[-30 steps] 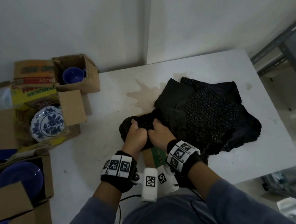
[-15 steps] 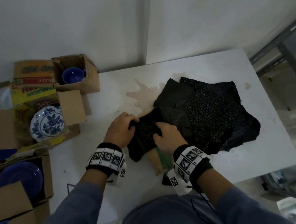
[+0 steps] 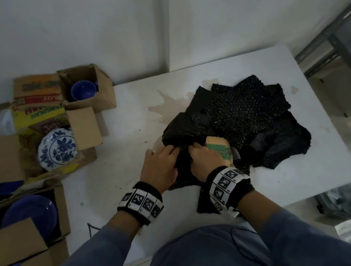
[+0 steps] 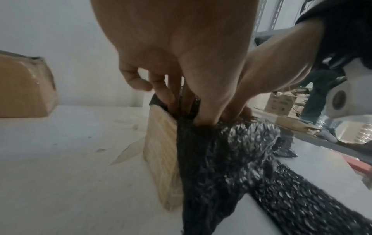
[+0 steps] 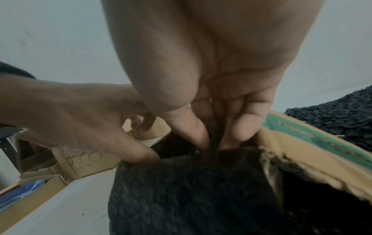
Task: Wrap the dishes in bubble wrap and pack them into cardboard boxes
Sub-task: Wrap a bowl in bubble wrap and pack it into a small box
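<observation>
A black bubble-wrap bundle [image 3: 183,130] sits in the mouth of a small cardboard box [image 3: 219,150] with green print, near the front of the white table [image 3: 115,181]. My left hand [image 3: 172,152] and right hand [image 3: 195,150] are side by side on top of it. In the left wrist view my left hand [image 4: 177,105] grips the wrap [image 4: 217,159] against the box wall [image 4: 159,151]. My right hand [image 5: 213,143] pinches the wrap [image 5: 191,190] beside the box's torn rim [image 5: 302,139]. What the bundle holds is hidden.
More black bubble-wrap sheets [image 3: 254,112] lie just behind the box. At the table's left stand open boxes: one with a blue bowl [image 3: 82,91], one with a blue-and-white floral plate [image 3: 57,148], one with a blue plate [image 3: 27,211]. A metal rack [image 3: 327,28] is right.
My left hand went out to the bundle's left side and has come back beside the right one. The bundle and box have shifted away and to the right; the green face now shows.
</observation>
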Demonstrator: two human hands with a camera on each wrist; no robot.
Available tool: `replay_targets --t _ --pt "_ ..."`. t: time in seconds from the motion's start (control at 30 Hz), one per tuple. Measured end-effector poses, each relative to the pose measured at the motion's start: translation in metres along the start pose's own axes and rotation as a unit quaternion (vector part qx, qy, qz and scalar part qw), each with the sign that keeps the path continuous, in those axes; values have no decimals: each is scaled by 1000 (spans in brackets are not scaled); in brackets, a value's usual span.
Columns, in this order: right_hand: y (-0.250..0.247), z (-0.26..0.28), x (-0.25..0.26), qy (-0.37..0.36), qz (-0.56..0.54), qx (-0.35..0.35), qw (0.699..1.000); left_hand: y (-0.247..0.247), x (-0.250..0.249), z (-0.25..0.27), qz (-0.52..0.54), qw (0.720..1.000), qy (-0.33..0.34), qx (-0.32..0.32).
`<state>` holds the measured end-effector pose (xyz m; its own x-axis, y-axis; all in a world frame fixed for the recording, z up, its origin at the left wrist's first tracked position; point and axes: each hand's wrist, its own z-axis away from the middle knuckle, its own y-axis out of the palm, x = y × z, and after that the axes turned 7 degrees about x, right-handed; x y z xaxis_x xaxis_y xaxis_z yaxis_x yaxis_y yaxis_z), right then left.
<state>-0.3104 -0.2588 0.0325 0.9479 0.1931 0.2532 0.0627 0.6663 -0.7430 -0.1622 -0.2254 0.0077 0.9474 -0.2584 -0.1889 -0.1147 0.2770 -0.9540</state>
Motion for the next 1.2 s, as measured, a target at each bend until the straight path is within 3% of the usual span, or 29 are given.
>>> replay_targets --t 0.13,0.23,0.33,0.53,0.6,0.67,1.1,1.2 --pt "-4 -4 5 19 -12 -19 1000 -4 -3 -4 -84 996 9 11" --pt "-5 -8 7 26 -20 -6 999 -1 -1 -2 -116 990 -5 78" --pt "-2 -11 11 41 -30 15 999 0 0 -6 -105 987 -48 116" --pt "-12 -13 10 46 -59 2 997 6 4 -15 -41 985 -59 154" --pt "-12 -15 11 58 -64 38 996 8 3 -17 -28 984 -65 166" --pt "-12 -17 13 64 -62 68 994 8 3 -19 -22 983 -68 169" --pt "-25 -18 27 18 19 42 999 16 6 -15 44 984 -77 152" --pt "-25 -18 28 7 -7 74 997 12 6 -14 46 988 -72 132"
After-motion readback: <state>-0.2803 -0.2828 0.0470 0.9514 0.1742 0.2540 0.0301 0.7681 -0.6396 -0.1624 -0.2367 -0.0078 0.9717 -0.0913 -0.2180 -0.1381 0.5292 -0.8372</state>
